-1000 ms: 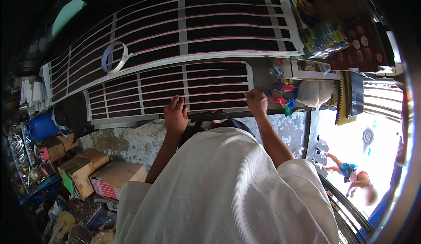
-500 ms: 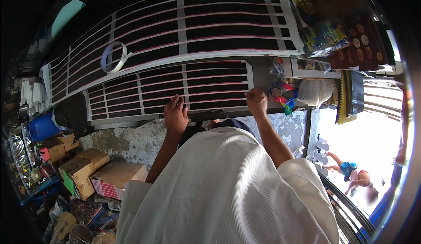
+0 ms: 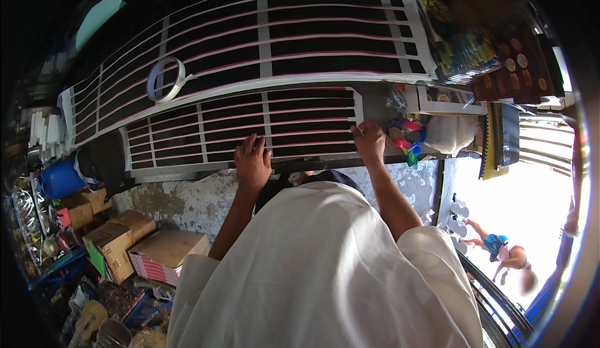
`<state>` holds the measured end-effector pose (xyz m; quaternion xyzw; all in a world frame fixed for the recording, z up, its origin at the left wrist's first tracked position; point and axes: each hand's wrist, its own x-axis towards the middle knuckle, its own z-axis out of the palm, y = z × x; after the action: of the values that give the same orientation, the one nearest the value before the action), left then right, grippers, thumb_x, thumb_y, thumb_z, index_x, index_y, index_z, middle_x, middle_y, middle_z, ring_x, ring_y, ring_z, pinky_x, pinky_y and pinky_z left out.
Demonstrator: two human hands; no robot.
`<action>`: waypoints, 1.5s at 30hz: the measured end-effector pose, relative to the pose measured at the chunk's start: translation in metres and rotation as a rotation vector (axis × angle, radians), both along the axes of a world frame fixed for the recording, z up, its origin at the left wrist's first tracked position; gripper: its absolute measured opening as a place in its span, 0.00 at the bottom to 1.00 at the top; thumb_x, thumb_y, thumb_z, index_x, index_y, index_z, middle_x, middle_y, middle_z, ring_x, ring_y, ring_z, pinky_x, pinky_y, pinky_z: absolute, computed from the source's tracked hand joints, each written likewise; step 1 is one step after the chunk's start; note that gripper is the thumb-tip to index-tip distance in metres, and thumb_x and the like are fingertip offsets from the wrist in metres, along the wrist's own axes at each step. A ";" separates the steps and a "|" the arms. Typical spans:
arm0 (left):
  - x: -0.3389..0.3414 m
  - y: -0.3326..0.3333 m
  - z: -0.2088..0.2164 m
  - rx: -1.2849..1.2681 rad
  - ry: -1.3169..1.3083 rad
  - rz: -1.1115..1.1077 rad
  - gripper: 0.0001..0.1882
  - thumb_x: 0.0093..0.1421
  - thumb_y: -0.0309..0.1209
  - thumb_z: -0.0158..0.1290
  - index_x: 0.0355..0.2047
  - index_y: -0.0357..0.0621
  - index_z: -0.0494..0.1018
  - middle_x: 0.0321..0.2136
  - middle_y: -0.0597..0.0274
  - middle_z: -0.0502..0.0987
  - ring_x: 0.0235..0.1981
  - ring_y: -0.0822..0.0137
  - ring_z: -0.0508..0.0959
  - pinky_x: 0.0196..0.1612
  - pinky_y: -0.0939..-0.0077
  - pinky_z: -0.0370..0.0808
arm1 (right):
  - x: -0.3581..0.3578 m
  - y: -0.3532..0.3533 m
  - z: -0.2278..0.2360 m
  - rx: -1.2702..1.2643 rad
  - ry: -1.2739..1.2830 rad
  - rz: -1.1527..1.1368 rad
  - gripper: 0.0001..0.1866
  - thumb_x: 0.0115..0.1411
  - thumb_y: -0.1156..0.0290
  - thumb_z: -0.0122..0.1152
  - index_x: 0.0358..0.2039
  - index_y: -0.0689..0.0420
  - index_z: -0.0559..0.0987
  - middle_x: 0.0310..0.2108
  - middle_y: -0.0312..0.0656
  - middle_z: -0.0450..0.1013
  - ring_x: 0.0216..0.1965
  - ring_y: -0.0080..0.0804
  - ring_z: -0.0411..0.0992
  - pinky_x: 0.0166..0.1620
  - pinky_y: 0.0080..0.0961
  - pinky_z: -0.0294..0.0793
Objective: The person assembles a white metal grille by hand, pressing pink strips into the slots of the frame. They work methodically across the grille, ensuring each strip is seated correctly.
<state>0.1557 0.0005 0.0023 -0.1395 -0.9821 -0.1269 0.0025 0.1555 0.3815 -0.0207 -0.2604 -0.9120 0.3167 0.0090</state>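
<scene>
A long black sheet [image 3: 234,136] with pale, pink-edged strips running along it lies on the near part of the work surface. My left hand [image 3: 252,163] rests on its near edge, fingers stretched out and apart, holding nothing. At the sheet's right end, my right hand [image 3: 370,140] is closed in a pinch by the white border; what its fingertips hold is too small to make out. Behind it, a larger black striped sheet [image 3: 234,32] covers the far part. On that sheet a roll of white tape [image 3: 182,80] stands, its loose end sticking out to the right.
Right of my right hand lie a colourful ribbon bundle [image 3: 400,136] and a white bag [image 3: 451,133]. Cardboard boxes [image 3: 169,248] and a blue container [image 3: 59,179] are at the lower left. Beyond the doorway at right, another person [image 3: 500,251] is outside.
My right hand has shifted slightly up along the sheet's right border, still pinched. My left hand stays at the near edge with its fingers a little more apart.
</scene>
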 end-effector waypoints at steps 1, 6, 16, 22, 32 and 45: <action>-0.004 0.002 0.002 0.033 0.044 -0.023 0.27 0.69 0.36 0.66 0.65 0.41 0.78 0.69 0.48 0.74 0.67 0.44 0.76 0.71 0.43 0.71 | -0.003 -0.001 0.001 0.008 -0.024 -0.008 0.18 0.58 0.57 0.83 0.39 0.57 0.87 0.40 0.49 0.86 0.47 0.54 0.84 0.52 0.50 0.80; -0.018 0.017 0.000 0.070 0.045 -0.076 0.26 0.70 0.38 0.67 0.65 0.41 0.79 0.70 0.46 0.73 0.68 0.45 0.75 0.71 0.42 0.70 | -0.014 -0.008 0.004 0.006 -0.134 -0.057 0.21 0.58 0.50 0.82 0.40 0.54 0.88 0.44 0.46 0.87 0.52 0.53 0.84 0.59 0.51 0.76; -0.019 0.025 -0.005 -0.039 -0.081 0.001 0.30 0.70 0.37 0.66 0.70 0.48 0.74 0.72 0.55 0.72 0.72 0.51 0.73 0.77 0.29 0.63 | -0.025 -0.009 -0.002 -0.065 -0.221 -0.117 0.17 0.60 0.52 0.81 0.40 0.50 0.91 0.40 0.44 0.89 0.49 0.51 0.86 0.56 0.51 0.79; -0.022 0.029 0.000 -0.031 -0.087 0.022 0.33 0.68 0.35 0.68 0.71 0.49 0.70 0.70 0.56 0.73 0.71 0.50 0.75 0.76 0.24 0.63 | -0.023 -0.008 0.000 -0.071 -0.182 -0.106 0.13 0.62 0.54 0.80 0.35 0.50 0.91 0.38 0.47 0.89 0.47 0.54 0.87 0.52 0.51 0.82; -0.023 0.032 0.004 -0.062 -0.094 0.025 0.34 0.67 0.34 0.68 0.71 0.48 0.69 0.69 0.56 0.73 0.68 0.51 0.77 0.74 0.25 0.66 | -0.022 -0.009 -0.006 -0.067 -0.118 -0.116 0.13 0.62 0.55 0.79 0.36 0.51 0.91 0.38 0.48 0.88 0.46 0.55 0.87 0.52 0.52 0.83; -0.036 0.018 0.005 0.071 0.021 -0.049 0.30 0.69 0.36 0.67 0.67 0.38 0.74 0.69 0.43 0.74 0.68 0.43 0.77 0.68 0.43 0.74 | -0.039 0.002 -0.010 0.071 0.022 -0.038 0.23 0.58 0.51 0.83 0.44 0.54 0.86 0.42 0.47 0.85 0.50 0.54 0.82 0.54 0.52 0.80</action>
<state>0.1202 0.0189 0.0073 -0.1647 -0.9732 -0.1600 0.0147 0.1162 0.3833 -0.0302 -0.2735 -0.9175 0.2868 0.0343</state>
